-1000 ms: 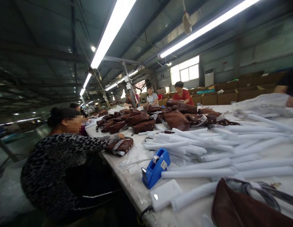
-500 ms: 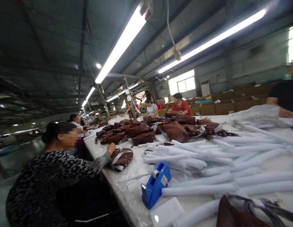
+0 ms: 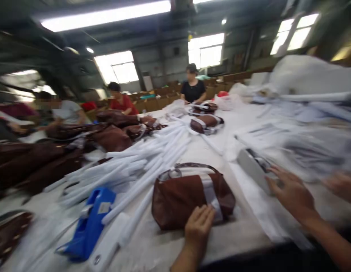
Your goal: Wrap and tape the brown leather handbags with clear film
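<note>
A brown handbag (image 3: pixel 178 200) with a looped handle and a pale strip across its front lies on the table before me. My left hand (image 3: pixel 199 226) rests flat against its lower front, fingers stretched out and side by side. To the right, a grey tape dispenser (image 3: pixel 253 170) stands at a slant. My right hand (image 3: pixel 291 194) is at its near end, thumb and fingers bent around that end; motion blur hides any tape between them. A blue tape dispenser (image 3: pixel 90 223) stands left of the bag, apart from both hands.
White wrapped rolls (image 3: pixel 132 162) pile up beyond the bag. More brown bags (image 3: pixel 113 136) heap at the left. Another person's blurred hand (image 3: pixel 342 187) is at the right edge. Plastic sheets (image 3: pixel 314 147) cover the right side. Several people work across the table.
My view has swung right and down. Both my hands, the handbag before me and the grey dispenser have come into view; the blue dispenser has shifted left in the picture.
</note>
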Action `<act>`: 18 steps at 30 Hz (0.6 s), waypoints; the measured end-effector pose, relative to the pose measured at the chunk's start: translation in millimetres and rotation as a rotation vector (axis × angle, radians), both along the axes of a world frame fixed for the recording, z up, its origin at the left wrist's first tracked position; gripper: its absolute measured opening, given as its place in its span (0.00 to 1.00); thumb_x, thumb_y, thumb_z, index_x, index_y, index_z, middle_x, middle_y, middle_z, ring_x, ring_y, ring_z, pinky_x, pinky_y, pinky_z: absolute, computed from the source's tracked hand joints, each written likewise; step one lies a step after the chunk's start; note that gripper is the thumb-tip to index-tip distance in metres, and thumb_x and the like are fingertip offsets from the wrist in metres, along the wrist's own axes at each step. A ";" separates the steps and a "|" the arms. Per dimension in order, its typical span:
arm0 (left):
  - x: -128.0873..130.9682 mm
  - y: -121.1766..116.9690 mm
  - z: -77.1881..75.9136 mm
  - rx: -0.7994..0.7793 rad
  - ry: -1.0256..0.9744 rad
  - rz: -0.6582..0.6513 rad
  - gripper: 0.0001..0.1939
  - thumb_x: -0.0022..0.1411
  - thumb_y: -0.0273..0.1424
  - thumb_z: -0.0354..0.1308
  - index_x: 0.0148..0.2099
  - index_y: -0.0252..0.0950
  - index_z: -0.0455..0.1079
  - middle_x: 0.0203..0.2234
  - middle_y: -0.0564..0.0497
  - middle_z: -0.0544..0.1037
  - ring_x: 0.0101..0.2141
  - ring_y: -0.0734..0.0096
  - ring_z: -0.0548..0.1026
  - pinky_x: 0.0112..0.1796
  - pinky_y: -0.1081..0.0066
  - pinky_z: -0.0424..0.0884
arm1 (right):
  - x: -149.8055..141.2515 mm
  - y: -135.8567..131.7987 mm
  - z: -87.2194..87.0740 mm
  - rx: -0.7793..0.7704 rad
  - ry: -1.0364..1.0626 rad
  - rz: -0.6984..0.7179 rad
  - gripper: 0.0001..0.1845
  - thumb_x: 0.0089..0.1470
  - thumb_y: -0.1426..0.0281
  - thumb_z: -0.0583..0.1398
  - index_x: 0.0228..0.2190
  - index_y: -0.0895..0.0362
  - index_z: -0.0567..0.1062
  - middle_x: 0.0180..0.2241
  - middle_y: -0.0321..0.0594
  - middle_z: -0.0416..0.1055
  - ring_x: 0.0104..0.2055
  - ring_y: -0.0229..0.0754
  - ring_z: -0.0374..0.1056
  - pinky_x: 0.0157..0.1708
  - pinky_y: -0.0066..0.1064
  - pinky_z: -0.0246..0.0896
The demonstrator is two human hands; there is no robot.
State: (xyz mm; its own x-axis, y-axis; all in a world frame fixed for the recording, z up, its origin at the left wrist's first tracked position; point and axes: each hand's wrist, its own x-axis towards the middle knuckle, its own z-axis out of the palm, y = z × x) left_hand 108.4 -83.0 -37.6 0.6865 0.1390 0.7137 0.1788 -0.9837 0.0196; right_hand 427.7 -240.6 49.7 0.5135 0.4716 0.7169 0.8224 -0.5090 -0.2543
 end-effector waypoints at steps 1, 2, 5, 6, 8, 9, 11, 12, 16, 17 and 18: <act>-0.3 -4.2 2.5 -0.059 -0.014 -0.016 0.20 0.75 0.26 0.42 0.60 0.39 0.70 0.53 0.53 0.77 0.51 0.69 0.76 0.50 0.64 0.78 | 7.9 -26.8 4.5 -0.022 0.028 -0.030 0.26 0.64 0.53 0.50 0.51 0.57 0.75 0.55 0.56 0.68 0.61 0.56 0.61 0.64 0.44 0.50; -1.1 -3.4 4.8 -0.085 -0.031 -0.045 0.20 0.74 0.26 0.43 0.61 0.38 0.69 0.53 0.53 0.77 0.52 0.68 0.76 0.51 0.64 0.77 | 16.5 -45.2 8.6 -0.043 0.112 -0.117 0.28 0.62 0.54 0.50 0.50 0.60 0.75 0.58 0.58 0.65 0.64 0.57 0.56 0.66 0.46 0.46; -3.8 7.7 9.8 -0.118 -0.039 -0.092 0.20 0.72 0.23 0.47 0.62 0.37 0.68 0.55 0.53 0.76 0.53 0.67 0.75 0.55 0.65 0.74 | 44.2 -65.3 13.3 -0.082 0.347 -0.288 0.25 0.55 0.55 0.55 0.42 0.62 0.79 0.61 0.58 0.61 0.66 0.61 0.52 0.67 0.49 0.41; -4.9 9.7 11.0 -0.120 -0.038 -0.094 0.20 0.72 0.22 0.48 0.62 0.37 0.69 0.55 0.53 0.75 0.53 0.67 0.75 0.55 0.65 0.73 | 51.7 -65.1 12.3 -0.092 0.415 -0.307 0.24 0.54 0.55 0.56 0.39 0.61 0.80 0.60 0.57 0.63 0.65 0.61 0.54 0.66 0.50 0.44; -6.7 9.7 12.9 -0.119 -0.038 -0.087 0.20 0.72 0.22 0.48 0.62 0.38 0.69 0.55 0.54 0.75 0.53 0.67 0.75 0.56 0.65 0.72 | 61.9 -61.0 8.7 -0.099 0.539 -0.310 0.23 0.54 0.53 0.56 0.34 0.58 0.81 0.56 0.55 0.68 0.60 0.61 0.61 0.62 0.50 0.53; -7.2 8.4 13.7 -0.118 -0.041 -0.082 0.20 0.72 0.22 0.48 0.61 0.38 0.69 0.55 0.54 0.75 0.53 0.67 0.75 0.56 0.65 0.72 | 64.9 -58.5 7.1 -0.094 0.590 -0.305 0.24 0.55 0.52 0.56 0.33 0.57 0.81 0.55 0.53 0.70 0.59 0.60 0.63 0.60 0.49 0.56; -7.0 5.8 14.7 -0.117 -0.051 -0.076 0.20 0.72 0.22 0.48 0.61 0.38 0.70 0.55 0.55 0.75 0.53 0.67 0.75 0.56 0.66 0.71 | 68.5 -53.1 5.7 -0.068 0.660 -0.289 0.25 0.56 0.50 0.54 0.33 0.56 0.82 0.56 0.50 0.70 0.59 0.59 0.63 0.60 0.48 0.57; -6.6 5.0 15.0 -0.117 -0.053 -0.075 0.20 0.72 0.21 0.48 0.61 0.38 0.70 0.55 0.55 0.75 0.53 0.67 0.75 0.57 0.66 0.71 | 70.0 -50.1 6.1 -0.052 0.682 -0.276 0.25 0.56 0.50 0.55 0.33 0.55 0.82 0.57 0.48 0.68 0.60 0.58 0.61 0.61 0.47 0.55; -5.6 5.1 15.6 -0.121 -0.052 -0.081 0.20 0.72 0.21 0.47 0.61 0.38 0.70 0.56 0.55 0.75 0.53 0.67 0.75 0.57 0.65 0.70 | 76.1 -34.6 10.6 0.004 0.789 -0.221 0.19 0.50 0.52 0.62 0.28 0.54 0.81 0.56 0.47 0.70 0.64 0.59 0.56 0.63 0.44 0.49; -5.6 5.3 15.7 -0.124 -0.054 -0.079 0.20 0.72 0.21 0.48 0.61 0.38 0.70 0.55 0.55 0.75 0.53 0.67 0.75 0.57 0.65 0.70 | 77.0 -30.5 11.2 0.018 0.834 -0.213 0.18 0.48 0.52 0.63 0.26 0.54 0.81 0.55 0.47 0.71 0.63 0.60 0.57 0.63 0.45 0.50; -5.7 5.5 15.7 -0.126 -0.056 -0.077 0.20 0.71 0.21 0.48 0.61 0.38 0.70 0.55 0.55 0.75 0.53 0.67 0.75 0.57 0.65 0.70 | 77.2 -26.7 11.4 0.034 0.883 -0.205 0.18 0.46 0.52 0.65 0.24 0.54 0.80 0.53 0.47 0.72 0.62 0.61 0.59 0.62 0.46 0.51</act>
State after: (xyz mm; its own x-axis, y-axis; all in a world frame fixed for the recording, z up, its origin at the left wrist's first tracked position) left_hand 102.6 -77.5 -21.9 0.6581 0.1789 0.7314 0.0985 -0.9835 0.1520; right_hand 504.9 -267.3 61.2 0.9547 0.2957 0.0342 0.2148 -0.6046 -0.7670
